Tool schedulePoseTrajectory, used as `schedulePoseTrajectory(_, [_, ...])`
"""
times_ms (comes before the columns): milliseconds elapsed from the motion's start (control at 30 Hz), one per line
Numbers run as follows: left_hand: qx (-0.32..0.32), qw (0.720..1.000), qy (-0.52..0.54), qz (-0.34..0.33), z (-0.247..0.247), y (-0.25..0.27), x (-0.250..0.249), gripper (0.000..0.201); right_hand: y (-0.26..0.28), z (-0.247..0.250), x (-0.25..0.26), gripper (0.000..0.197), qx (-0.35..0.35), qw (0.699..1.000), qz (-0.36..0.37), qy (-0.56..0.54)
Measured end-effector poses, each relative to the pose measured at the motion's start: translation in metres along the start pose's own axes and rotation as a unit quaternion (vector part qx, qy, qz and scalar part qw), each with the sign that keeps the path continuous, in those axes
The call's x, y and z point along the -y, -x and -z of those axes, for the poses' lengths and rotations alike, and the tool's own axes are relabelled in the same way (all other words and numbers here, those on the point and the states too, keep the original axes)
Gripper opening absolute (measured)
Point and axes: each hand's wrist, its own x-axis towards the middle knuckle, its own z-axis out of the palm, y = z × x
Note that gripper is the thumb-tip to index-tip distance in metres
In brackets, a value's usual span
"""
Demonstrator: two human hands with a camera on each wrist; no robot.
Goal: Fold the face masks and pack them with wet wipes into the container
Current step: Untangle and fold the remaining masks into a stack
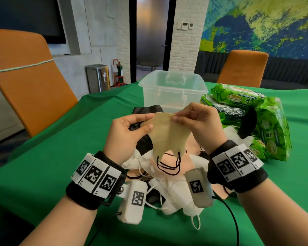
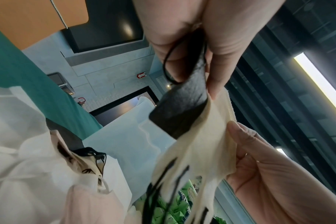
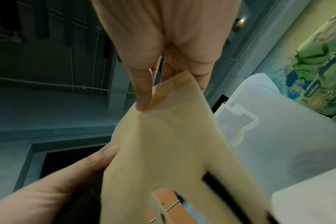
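A beige face mask (image 1: pixel 167 135) with black ear loops hangs in the air between both hands, above a pile of masks. My left hand (image 1: pixel 146 121) pinches its left edge. The left wrist view shows the same hand (image 2: pixel 196 86) also gripping a folded black mask (image 2: pixel 182 106) against the beige mask (image 2: pixel 201 144). My right hand (image 1: pixel 178 116) pinches the beige mask's top edge between thumb and fingers, as the right wrist view confirms (image 3: pixel 163 84). The clear plastic container (image 1: pixel 172 89) stands open just behind the hands. Green wet wipes packs (image 1: pixel 256 118) lie to its right.
White, pink and black masks lie heaped (image 1: pixel 167 183) on the green tablecloth (image 1: pixel 52 166) under my wrists. Another black mask (image 1: pixel 247 125) rests on the wipes. Orange chairs stand at the left (image 1: pixel 25 77) and far right (image 1: pixel 242 68).
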Motion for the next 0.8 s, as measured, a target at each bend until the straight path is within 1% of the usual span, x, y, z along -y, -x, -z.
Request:
schedulePoseTrajectory(67, [-0.006,1.000,0.009,-0.004,-0.001,-0.001,-0.001,0.026,-0.003,0.000,0.001,0.024,0.010,1.000,-0.010,-0.006])
schedulePoseTrajectory(133, [-0.001,1.000,0.013,-0.009,-0.001,0.000,-0.002,0.027,-0.005,-0.001,0.002,0.024,0.042,0.999,-0.033,0.007])
schedulePoseTrajectory(200, [0.007,1.000,0.007,-0.007,-0.001,0.001,-0.002,0.028,-0.005,0.000,0.000,0.032,0.070,0.995,-0.059,0.028])
schedulePoseTrajectory(233, [0.011,1.000,0.004,-0.004,0.000,0.001,-0.002,0.029,-0.005,0.001,0.000,0.033,0.072,0.995,-0.066,0.036])
schedulePoseTrajectory(267, [0.014,1.000,0.003,0.000,0.001,0.002,-0.001,0.031,-0.004,0.002,0.000,0.029,0.068,0.995,-0.066,0.039])
schedulePoseTrajectory(333, [0.017,1.000,0.005,0.011,0.005,0.002,-0.001,0.036,-0.003,0.009,0.000,0.017,0.048,0.996,-0.064,0.033])
schedulePoseTrajectory(400, [0.015,0.999,0.014,0.028,0.009,0.003,0.000,0.044,-0.002,0.019,0.000,0.015,0.031,0.997,-0.069,0.020])
schedulePoseTrajectory(467, [0.018,0.999,0.016,0.035,0.014,0.003,0.002,0.053,-0.001,0.030,0.001,0.012,0.036,0.996,-0.079,0.014])
schedulePoseTrajectory(533, [0.025,0.999,-0.003,0.031,0.017,0.004,0.003,0.062,0.001,0.037,0.003,0.013,0.071,0.993,-0.096,0.021])
schedulePoseTrajectory(633, [0.038,0.999,-0.005,0.032,0.017,0.006,0.006,0.072,0.005,0.033,0.006,0.015,0.139,0.983,-0.116,0.017])
schedulePoseTrajectory(700, [0.052,0.998,-0.004,0.031,0.015,0.006,0.007,0.075,0.005,0.025,0.007,0.012,0.168,0.979,-0.112,0.012])
schedulePoseTrajectory(800, [0.082,0.996,0.018,0.036,0.012,0.007,0.007,0.077,0.001,0.012,0.004,0.007,0.189,0.978,-0.087,0.011])
